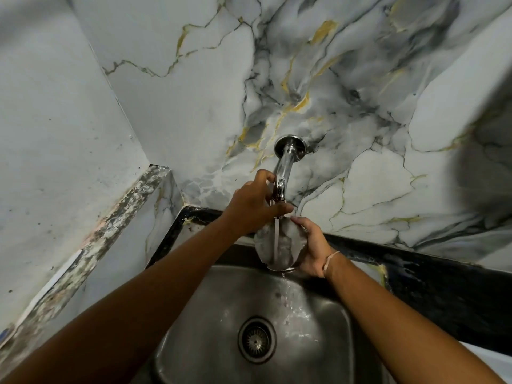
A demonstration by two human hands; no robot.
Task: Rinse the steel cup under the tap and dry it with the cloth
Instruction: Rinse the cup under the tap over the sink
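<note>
The steel cup (288, 245) is held above the sink, tilted with its mouth toward me, under the chrome tap (285, 167) that comes out of the marble wall. A thin stream of water runs from the spout into the cup and spills from its lower rim into the basin. My right hand (313, 250) grips the cup from the right side. My left hand (253, 206) is closed around the tap's end, at its handle. No cloth is in view.
The steel sink basin (318, 342) lies below, with a round drain strainer (257, 339) at its middle. A black counter edge (415, 261) runs behind the sink. A side wall with a worn ledge (91, 245) stands to the left.
</note>
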